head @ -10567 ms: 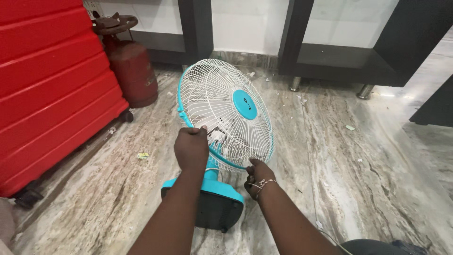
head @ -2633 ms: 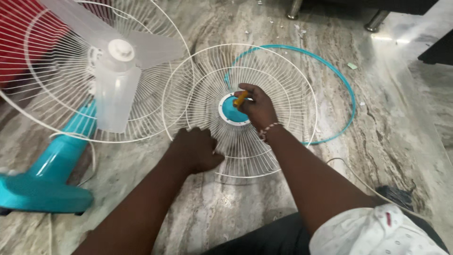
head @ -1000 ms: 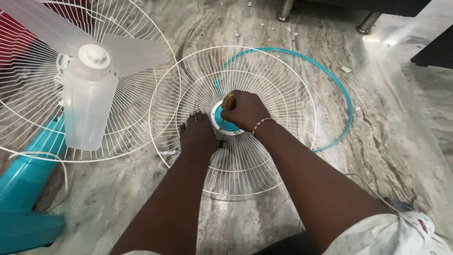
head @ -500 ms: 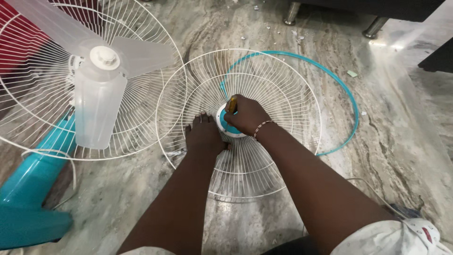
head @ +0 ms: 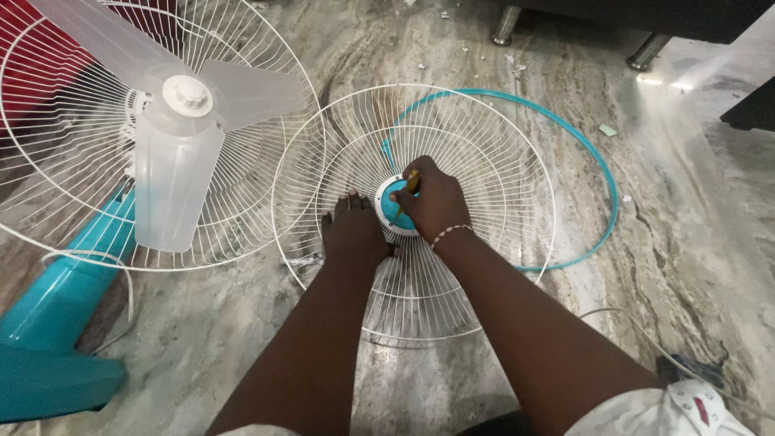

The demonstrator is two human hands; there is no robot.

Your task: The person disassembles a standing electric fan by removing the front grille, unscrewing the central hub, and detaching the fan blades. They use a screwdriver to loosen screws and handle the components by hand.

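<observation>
Down on the floor: both hands at the grille hub

Flat on the marble floor [head: 452,387] lies a white wire grille [head: 484,145], round, with a teal hub [head: 390,203] at its centre. Left hand [head: 355,234] rests palm-down on the wires at 9 o'clock of the hub, fingers spread flat, holding nothing. Right hand [head: 436,202] is closed in a fist around a screwdriver [head: 412,182] with a yellow handle; only a short piece of handle shows above the knuckles, and the tip is hidden at the hub. A bracelet sits on the right wrist.

Teal ring [head: 597,161] lies on the floor partly under the grille, arcing out from 12 to 4 o'clock of it.

At 9 to 10 o'clock of the grille stands the fan [head: 89,266]: teal stand, white rear cage, clear blades [head: 173,178] exposed. Its cage overlaps the grille's left edge in view; contact cannot be told. A white cord [head: 121,282] loops by the stand.
</observation>
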